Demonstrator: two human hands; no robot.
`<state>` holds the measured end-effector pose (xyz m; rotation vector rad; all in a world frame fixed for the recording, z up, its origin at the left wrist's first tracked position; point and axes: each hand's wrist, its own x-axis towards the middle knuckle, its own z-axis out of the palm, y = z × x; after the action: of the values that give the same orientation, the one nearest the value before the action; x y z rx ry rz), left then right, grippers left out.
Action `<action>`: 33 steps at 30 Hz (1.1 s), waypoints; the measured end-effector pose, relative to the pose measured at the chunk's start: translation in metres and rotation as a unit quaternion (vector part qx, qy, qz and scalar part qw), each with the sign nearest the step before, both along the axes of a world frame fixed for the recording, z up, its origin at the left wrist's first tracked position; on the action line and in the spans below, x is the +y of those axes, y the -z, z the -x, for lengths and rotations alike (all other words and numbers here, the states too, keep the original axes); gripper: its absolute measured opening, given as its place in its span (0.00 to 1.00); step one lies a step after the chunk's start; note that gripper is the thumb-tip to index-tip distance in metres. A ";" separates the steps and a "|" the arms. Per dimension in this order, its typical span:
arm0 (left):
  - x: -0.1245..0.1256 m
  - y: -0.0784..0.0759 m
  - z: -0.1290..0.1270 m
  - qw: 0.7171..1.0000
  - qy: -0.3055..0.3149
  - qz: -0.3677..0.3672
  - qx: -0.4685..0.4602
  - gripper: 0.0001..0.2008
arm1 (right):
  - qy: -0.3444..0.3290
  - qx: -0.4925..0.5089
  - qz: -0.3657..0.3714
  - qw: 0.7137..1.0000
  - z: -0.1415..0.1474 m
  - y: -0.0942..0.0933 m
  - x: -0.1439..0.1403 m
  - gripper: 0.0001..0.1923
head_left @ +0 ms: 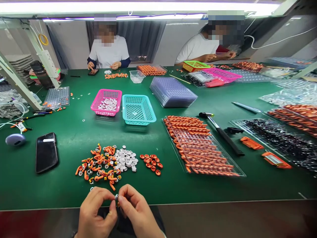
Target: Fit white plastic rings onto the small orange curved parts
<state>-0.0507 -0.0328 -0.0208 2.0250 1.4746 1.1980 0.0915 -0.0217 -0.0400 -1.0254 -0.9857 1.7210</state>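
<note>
My left hand (pixel 97 211) and my right hand (pixel 138 210) meet at the table's front edge, both closed in a pinch. Between their fingertips is a small whitish disc (pixel 116 197), and a bit of orange earbud shell (pixel 118 204) shows under my right fingers; the rest is hidden. Just beyond lies a loose heap of orange earbud shells (pixel 99 165), some with white rings and yellow bits on them. Against it rests a pile of white round discs (pixel 125 159). Several orange round caps (pixel 151 162) lie to the right.
A phone (pixel 46 152) lies left. Farther back stand a pink basket (pixel 94 105) of white pieces, a turquoise basket (pixel 139 120) and stacked clear trays (pixel 173 92). Rightward are a tray of orange shells (pixel 200 148), a hammer (pixel 223 134) and black parts (pixel 277 135). Two people sit opposite.
</note>
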 end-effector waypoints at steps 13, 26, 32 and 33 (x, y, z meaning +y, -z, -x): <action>0.001 0.003 -0.005 1.000 0.004 -0.007 0.010 0.07 | 0.021 0.095 0.084 0.992 0.002 0.011 -0.003 0.24; 0.002 -0.002 -0.012 0.999 0.027 -0.006 -0.029 0.07 | -0.022 0.197 0.197 0.960 -0.008 -0.007 0.004 0.20; 0.007 -0.010 -0.010 0.997 0.065 0.040 -0.012 0.07 | -0.120 0.270 0.234 0.926 -0.020 -0.006 0.007 0.15; 0.008 -0.011 -0.008 0.997 0.068 0.046 -0.004 0.08 | -0.128 0.277 0.231 0.924 -0.023 -0.006 0.007 0.14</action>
<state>-0.0422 -0.0245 -0.0095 2.0204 1.3396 1.0634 0.1150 -0.0148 -0.0335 -0.6277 -0.3606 2.3571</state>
